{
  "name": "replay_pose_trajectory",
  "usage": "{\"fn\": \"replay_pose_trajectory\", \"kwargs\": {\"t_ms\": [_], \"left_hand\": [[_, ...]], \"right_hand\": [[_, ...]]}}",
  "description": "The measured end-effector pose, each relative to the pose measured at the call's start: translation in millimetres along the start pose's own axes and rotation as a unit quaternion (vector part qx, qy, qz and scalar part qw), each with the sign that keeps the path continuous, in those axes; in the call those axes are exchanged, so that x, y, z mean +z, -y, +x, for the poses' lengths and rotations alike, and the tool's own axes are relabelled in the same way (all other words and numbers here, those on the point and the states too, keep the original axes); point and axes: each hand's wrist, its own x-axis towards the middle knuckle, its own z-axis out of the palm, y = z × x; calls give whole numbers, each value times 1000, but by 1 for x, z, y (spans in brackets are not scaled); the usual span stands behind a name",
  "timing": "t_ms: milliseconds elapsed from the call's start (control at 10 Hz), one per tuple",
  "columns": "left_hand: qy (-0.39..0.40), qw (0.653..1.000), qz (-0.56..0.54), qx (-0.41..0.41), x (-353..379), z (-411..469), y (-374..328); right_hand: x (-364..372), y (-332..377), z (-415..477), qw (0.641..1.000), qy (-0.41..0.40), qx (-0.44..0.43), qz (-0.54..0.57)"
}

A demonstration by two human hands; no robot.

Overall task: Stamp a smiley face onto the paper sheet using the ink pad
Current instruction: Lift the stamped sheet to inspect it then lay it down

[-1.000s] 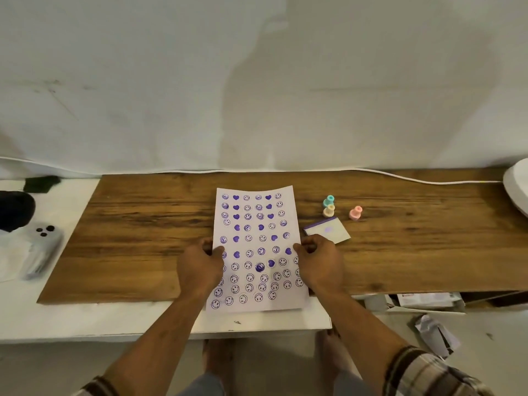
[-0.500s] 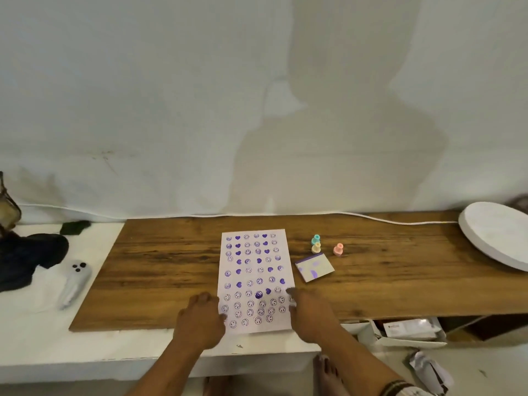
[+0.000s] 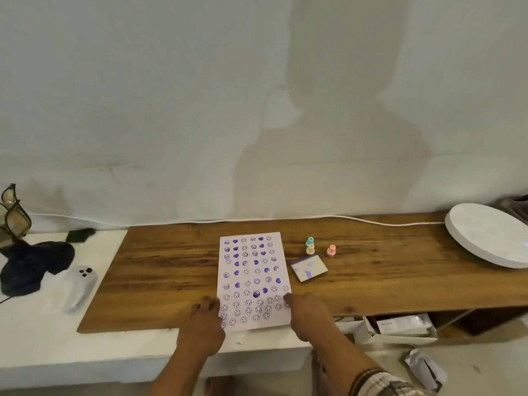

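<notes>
A white paper sheet (image 3: pixel 253 278) covered with purple smileys and hearts lies on the wooden board (image 3: pixel 160 270). My left hand (image 3: pixel 203 324) rests at the sheet's lower left edge, fingers on the paper. My right hand (image 3: pixel 307 312) rests at its lower right edge, fingertips touching the paper. Neither hand holds a stamp. The square ink pad (image 3: pixel 309 268) lies to the right of the sheet. Behind it stand three small stamps: teal (image 3: pixel 310 241), yellow (image 3: pixel 310 249) and pink (image 3: pixel 331 250).
A round white disc (image 3: pixel 488 238) lies at the board's right end, with a white cable (image 3: pixel 371 221) along the wall. On the white surface to the left are a white controller (image 3: pixel 80 287), a dark cloth (image 3: pixel 31 267) and glasses (image 3: pixel 13 210). Boxes and papers (image 3: pixel 400 327) sit below.
The view has tilted up and pulled back, so the sheet sits lower in frame. Both hands slid from the sheet's middle edges down to its lower corners.
</notes>
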Motion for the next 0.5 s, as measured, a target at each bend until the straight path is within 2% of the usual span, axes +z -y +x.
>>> {"fn": "replay_pose_trajectory", "kwargs": {"t_ms": [300, 500], "left_hand": [[12, 1000, 17, 1, -4, 7, 3], [40, 999, 23, 0, -13, 0, -3]], "right_hand": [[0, -2, 10, 999, -2, -17, -43], [-1, 0, 8, 999, -17, -33, 2]]}}
